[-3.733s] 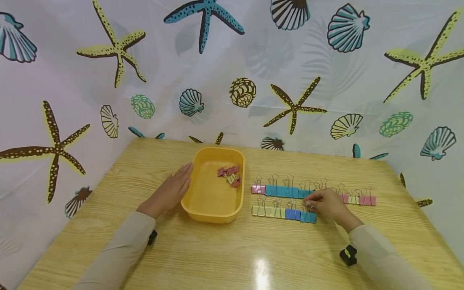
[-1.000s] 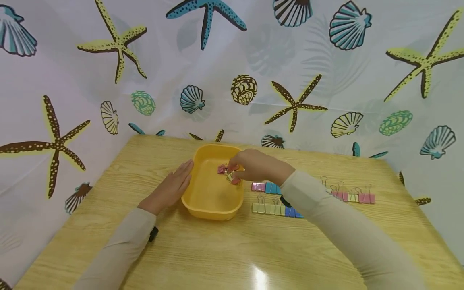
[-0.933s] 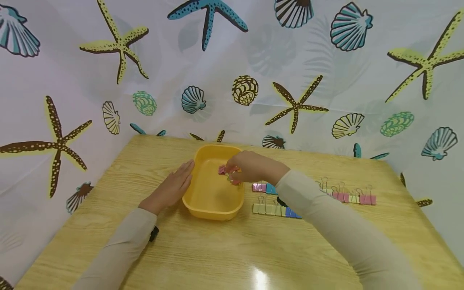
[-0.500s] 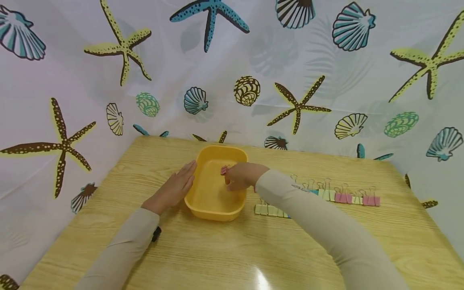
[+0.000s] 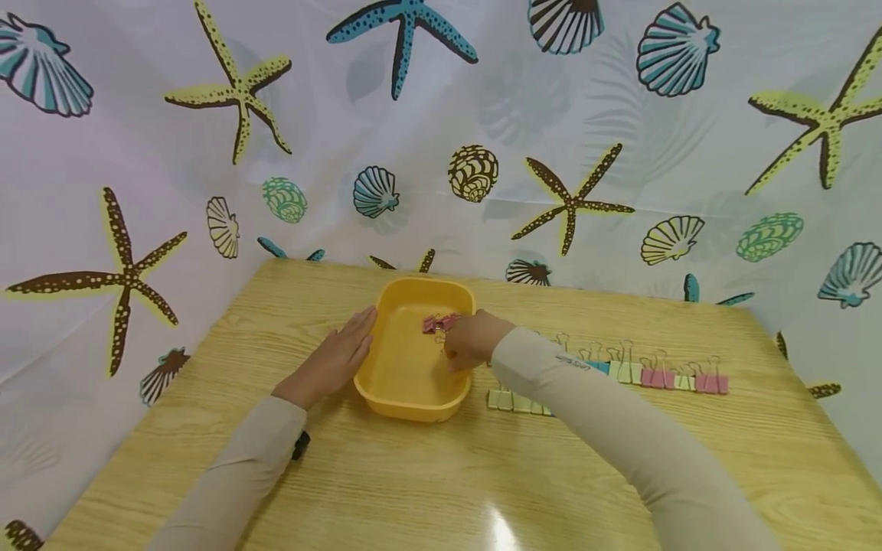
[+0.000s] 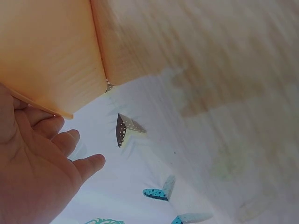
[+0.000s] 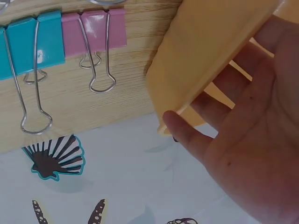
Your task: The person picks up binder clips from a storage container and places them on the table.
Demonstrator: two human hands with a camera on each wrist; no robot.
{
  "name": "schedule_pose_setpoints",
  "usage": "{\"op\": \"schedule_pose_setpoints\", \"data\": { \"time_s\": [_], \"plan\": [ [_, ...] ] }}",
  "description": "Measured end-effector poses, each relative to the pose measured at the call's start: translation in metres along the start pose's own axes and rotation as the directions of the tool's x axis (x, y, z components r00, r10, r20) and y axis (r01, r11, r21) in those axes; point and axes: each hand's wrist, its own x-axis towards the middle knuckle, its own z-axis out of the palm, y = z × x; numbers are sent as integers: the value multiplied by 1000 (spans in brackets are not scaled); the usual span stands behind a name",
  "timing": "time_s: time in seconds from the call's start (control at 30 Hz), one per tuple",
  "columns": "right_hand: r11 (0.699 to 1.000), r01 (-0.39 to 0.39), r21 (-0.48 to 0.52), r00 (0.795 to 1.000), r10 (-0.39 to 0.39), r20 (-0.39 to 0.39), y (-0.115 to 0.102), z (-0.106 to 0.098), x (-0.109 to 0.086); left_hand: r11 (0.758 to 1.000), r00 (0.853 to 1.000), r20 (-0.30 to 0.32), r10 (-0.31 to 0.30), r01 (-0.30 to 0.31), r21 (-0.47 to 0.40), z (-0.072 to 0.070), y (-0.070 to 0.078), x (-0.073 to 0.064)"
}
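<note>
In the head view, a yellow-orange plastic bin stands on the wooden table with a few pink binder clips in its far right part. My left hand lies with extended fingers along the bin's left side; the left wrist view shows this hand at the bin's edge. My right hand reaches over the right rim into the bin, beside the pink clips. Seen from the right wrist, the fingers of that hand go behind the bin wall, so their tips and anything between them are hidden.
Right of the bin, binder clips stand in two rows: a back row with pale yellow and pink clips, and a front row starting with pale yellow clips. My right sleeve covers part of both. A patterned cloth hangs behind the table.
My right hand has gone from the front clip row into the bin, then shifted slightly toward its right wall, uncovering pink clips. My left hand stays at the bin's left side.
</note>
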Motion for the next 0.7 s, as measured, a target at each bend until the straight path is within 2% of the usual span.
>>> {"op": "schedule_pose_setpoints", "data": {
  "time_s": [0.1, 0.23, 0.43, 0.7],
  "plan": [
    [1000, 18, 7, 999, -18, -29, 2, 0, -1, 1000, 1000, 1, 0, 0, 2, 0, 0, 1],
    [999, 12, 30, 1000, -11, -10, 2, -1, -1, 1000, 1000, -7, 2, -2, 6, 0, 1, 1],
    [997, 44, 60, 999, -44, 11, 2, -3, 1, 1000, 1000, -1, 2, -2, 9, 1, 0, 1],
    [994, 66, 87, 996, -60, -70, 3, -4, -1, 1000, 1000, 1, 11, -11, 4, 2, -1, 2]
  ]
}}
